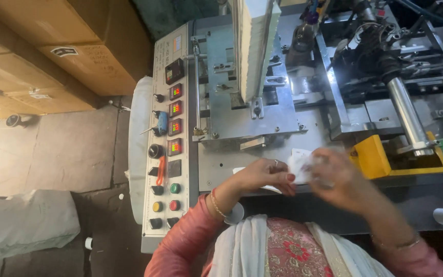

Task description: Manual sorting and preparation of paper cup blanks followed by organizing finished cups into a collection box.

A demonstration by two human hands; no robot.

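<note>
**Around the machine: panel, cartons and guards**

A tall control panel point(167, 138) stands just left of the hands. It carries a column of small digital readouts point(175, 119) with red and green digits, black knobs and rocker switches, and green, yellow and red push buttons point(175, 188) near its lower end. Beyond the hands, a grey steel plate point(242, 110) holds an upright stack of white blanks point(252, 46). To the right of the hands sits a yellow metal guard point(373, 156), with a polished steel roller point(406, 115) slanting above it. Far to the left, brown cardboard cartons point(52, 51) are piled over a stone floor point(62, 149), and a grey sack point(24, 223) lies lower left.
</note>
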